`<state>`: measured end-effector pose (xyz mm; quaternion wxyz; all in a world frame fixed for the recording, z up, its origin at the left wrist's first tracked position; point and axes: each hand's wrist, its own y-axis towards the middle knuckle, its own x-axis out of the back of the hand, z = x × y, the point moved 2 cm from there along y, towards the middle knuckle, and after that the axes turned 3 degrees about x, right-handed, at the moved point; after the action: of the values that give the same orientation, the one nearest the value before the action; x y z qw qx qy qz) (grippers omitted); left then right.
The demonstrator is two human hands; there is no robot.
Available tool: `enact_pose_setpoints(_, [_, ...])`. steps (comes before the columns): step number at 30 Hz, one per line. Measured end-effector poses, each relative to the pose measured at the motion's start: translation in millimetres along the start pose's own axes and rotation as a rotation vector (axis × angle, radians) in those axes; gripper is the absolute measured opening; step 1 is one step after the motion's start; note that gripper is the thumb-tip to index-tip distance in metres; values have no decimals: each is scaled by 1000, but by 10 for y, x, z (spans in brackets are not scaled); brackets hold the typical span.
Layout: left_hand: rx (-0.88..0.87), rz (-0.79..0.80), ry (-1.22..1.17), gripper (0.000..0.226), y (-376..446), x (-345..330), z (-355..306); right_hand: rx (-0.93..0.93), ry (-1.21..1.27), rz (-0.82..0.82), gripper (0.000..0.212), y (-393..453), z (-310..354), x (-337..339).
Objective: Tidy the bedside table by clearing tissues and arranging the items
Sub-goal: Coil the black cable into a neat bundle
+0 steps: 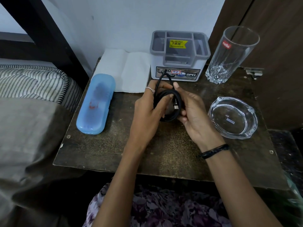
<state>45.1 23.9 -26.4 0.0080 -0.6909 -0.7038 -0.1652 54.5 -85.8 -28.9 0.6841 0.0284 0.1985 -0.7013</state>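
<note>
The counter (164, 153) carries a folded white tissue (127, 71) at its back edge, just left of a grey organiser box (178, 63). A blue case (96, 104) lies to the left, overlapping the tissue's corner. A tall glass (229, 54) stands at the back right, with a glass ashtray (232, 117) in front of it. Over the middle, the left hand (147, 112) and right hand (193, 115) hold a coiled black cable (170, 104), fingers (176, 86) curled round its loops.
</note>
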Motion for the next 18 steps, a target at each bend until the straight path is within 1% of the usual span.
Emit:
enact_pose_setpoints(3, [1,-39,19,15,-3,16,-3,24,-22,31,23,-7,8,-5])
enact_pose_setpoints(7, [25,-84,36,17,3,37,18,10,-27,108,13,15,14,49])
enact_pose_setpoints(10, [46,-119,86,20,12,38,46,0,-80,139,21,30,12,82])
enact_pose_setpoints(13, [56,-152,161,19,20,69,75,-44,-104,247,32,15,-3,49])
enact_pose_setpoints(16, [80,-170,181,18,13,92,89,-7,-233,338,44,11,-39,31])
enact_pose_setpoints(18, [91,-187,178,18,9,93,93,27,-307,353,49,18,-52,36])
